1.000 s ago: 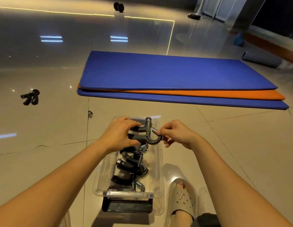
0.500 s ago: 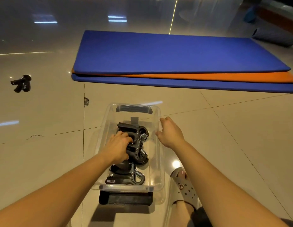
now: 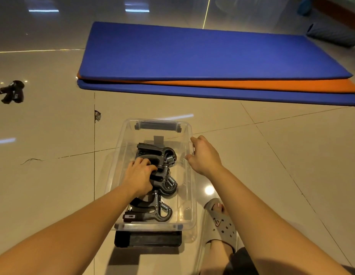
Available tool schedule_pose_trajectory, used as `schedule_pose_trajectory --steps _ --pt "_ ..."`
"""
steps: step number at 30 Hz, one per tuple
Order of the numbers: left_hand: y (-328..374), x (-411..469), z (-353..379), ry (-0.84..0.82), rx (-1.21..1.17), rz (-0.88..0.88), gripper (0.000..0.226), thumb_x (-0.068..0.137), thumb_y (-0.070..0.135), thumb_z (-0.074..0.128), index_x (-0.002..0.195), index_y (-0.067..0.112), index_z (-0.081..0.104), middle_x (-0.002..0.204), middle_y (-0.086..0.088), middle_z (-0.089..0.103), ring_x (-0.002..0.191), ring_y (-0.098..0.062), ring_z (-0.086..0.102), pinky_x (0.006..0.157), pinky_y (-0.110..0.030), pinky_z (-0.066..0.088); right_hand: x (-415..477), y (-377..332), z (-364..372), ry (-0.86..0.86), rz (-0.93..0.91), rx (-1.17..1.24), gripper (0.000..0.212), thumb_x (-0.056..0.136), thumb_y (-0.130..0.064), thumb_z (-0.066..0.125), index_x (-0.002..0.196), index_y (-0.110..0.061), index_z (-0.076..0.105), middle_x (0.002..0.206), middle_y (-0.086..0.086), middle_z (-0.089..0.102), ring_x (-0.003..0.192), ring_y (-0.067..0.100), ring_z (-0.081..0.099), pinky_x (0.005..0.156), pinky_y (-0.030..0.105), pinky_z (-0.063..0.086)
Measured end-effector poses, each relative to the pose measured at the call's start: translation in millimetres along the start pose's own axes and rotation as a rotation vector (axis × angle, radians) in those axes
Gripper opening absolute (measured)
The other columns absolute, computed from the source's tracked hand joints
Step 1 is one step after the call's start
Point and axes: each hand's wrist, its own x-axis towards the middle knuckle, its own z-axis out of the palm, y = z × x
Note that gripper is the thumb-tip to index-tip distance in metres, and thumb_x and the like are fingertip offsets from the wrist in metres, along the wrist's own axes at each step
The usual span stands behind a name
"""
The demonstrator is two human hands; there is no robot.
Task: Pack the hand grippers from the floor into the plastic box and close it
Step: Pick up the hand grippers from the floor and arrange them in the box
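Inside the box [image 3: 189,175], left hand [image 3: 138,176] curled on grippers [image 3: 162,175], right hand [image 3: 205,155] loosely open at right rim, holding nothing.

both my bare forearms reach forward from the bottom corners and draw closer together as they go. my left hand [image 3: 139,178] is palm down, knuckles up, fingers curled under. my right hand [image 3: 205,154] sits further forward and apart from it, back of the hand up, thumb and fingers loosely spread, clasping nothing.
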Motion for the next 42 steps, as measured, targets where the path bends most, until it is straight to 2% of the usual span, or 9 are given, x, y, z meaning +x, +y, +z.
schedule_pose_trajectory --steps 8,13,16,20,24,28,33,39,42 --pt "2 0 -4 -0.047 0.017 -0.051 0.067 0.078 0.034 0.073 0.142 0.033 0.05 0.141 0.005 0.048 0.134 -0.022 0.035 0.112 -0.038 0.028 3 1 1 -0.013 0.024 0.016 0.044 0.09 -0.023 0.067 0.132 -0.012 0.056 0.121 0.003 0.051 0.103 0.029 0.059 0.072 0.032 0.041" --pt "4 -5 -23 -0.07 -0.05 -0.071 0.082 0.073 0.038 0.079 0.148 0.027 0.046 0.146 0.001 0.044 0.138 -0.023 0.033 0.112 -0.039 0.03 -2 1 -2 -0.021 0.038 0.019 0.065 0.091 -0.037 0.072 0.147 -0.016 0.046 0.137 0.004 0.049 0.116 0.03 0.058 0.089 0.038 0.049" --pt "6 -14 -52 -0.014 -0.109 -0.081 0.082 0.073 0.033 0.081 0.148 0.026 0.047 0.146 -0.001 0.045 0.138 -0.023 0.035 0.112 -0.04 0.033 -13 -5 -13 0.001 0.067 0.042 0.077 0.087 -0.042 0.076 0.151 -0.016 0.041 0.142 0.005 0.047 0.116 0.031 0.06 0.09 0.04 0.049" --pt "-3 -40 -100 0.155 -0.147 -0.101 0.069 0.076 0.031 0.081 0.14 0.027 0.055 0.142 0.0 0.051 0.134 -0.022 0.04 0.11 -0.042 0.035 -30 -28 -39 0.082 0.052 0.071 0.074 0.086 -0.038 0.078 0.149 -0.018 0.043 0.138 0.005 0.05 0.112 0.03 0.061 0.089 0.04 0.05" --pt "-19 -81 -157 0.301 -0.335 -0.18 0.051 0.081 0.033 0.081 0.128 0.028 0.062 0.136 0.001 0.057 0.128 -0.019 0.048 0.105 -0.039 0.041 -52 -73 -70 0.163 -0.026 0.142 0.071 0.087 -0.036 0.078 0.148 -0.02 0.046 0.141 0.004 0.051 0.116 0.026 0.06 0.095 0.041 0.051" --pt "-36 -143 -213 0.304 -0.552 -0.233 0.044 0.086 0.034 0.076 0.126 0.019 0.064 0.133 -0.002 0.062 0.124 -0.02 0.057 0.098 -0.036 0.045 -85 -140 -85 0.155 -0.147 0.186 0.072 0.086 -0.038 0.079 0.148 -0.021 0.046 0.147 0.005 0.048 0.117 0.025 0.06 0.093 0.039 0.05" --pt "-71 -255 -267 0.288 -0.557 -0.253 0.042 0.087 0.036 0.076 0.122 0.014 0.066 0.119 -0.003 0.066 0.099 -0.014 0.06 0.078 -0.025 0.046 -143 -234 -86 0.08 -0.303 0.164 0.068 0.086 -0.04 0.078 0.143 -0.02 0.05 0.143 0.002 0.046 0.109 0.023 0.061 0.089 0.038 0.052" --pt "-117 -397 -291 0.406 -0.49 -0.406 0.043 0.086 0.039 0.077 0.119 0.013 0.071 0.114 -0.004 0.071 0.098 -0.016 0.065 0.082 -0.029 0.052 -209 -331 -62 -0.033 -0.519 0.104 0.065 0.085 -0.038 0.079 0.141 -0.015 0.054 0.142 0.006 0.05 0.117 0.025 0.059 0.098 0.041 0.053" --pt "-134 -460 -289 0.446 -0.463 -0.484 0.041 0.087 0.04 0.076 0.117 0.013 0.071 0.112 -0.003 0.072 0.096 -0.015 0.066 0.074 -0.022 0.05 -237 -376 -44 -0.079 -0.622 0.113 0.063 0.086 -0.039 0.077 0.141 -0.017 0.054 0.14 0.005 0.052 0.119 0.023 0.058 0.099 0.04 0.052"
